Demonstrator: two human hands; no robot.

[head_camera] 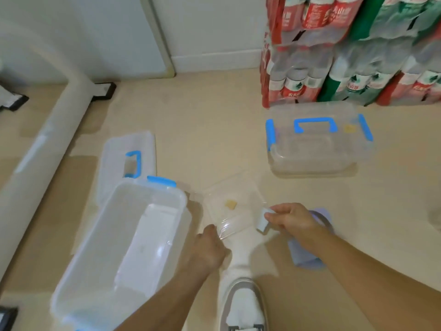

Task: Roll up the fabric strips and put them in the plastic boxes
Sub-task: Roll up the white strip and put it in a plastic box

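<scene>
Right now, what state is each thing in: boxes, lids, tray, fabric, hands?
Near box: open, nothing visible inside.
Its lid: off, on the floor behind it.
Far box: lid on.
Clear tray: on the floor.
Left hand: gripping the tray's near edge.
Right hand: pinching a rolled fabric strip.
Lilac fabric: unrolled, on the floor.

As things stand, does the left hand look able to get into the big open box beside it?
Probably yes: the open box sits lidless just left of the left hand, with nothing between them, though that hand is gripping the clear tray.
</scene>
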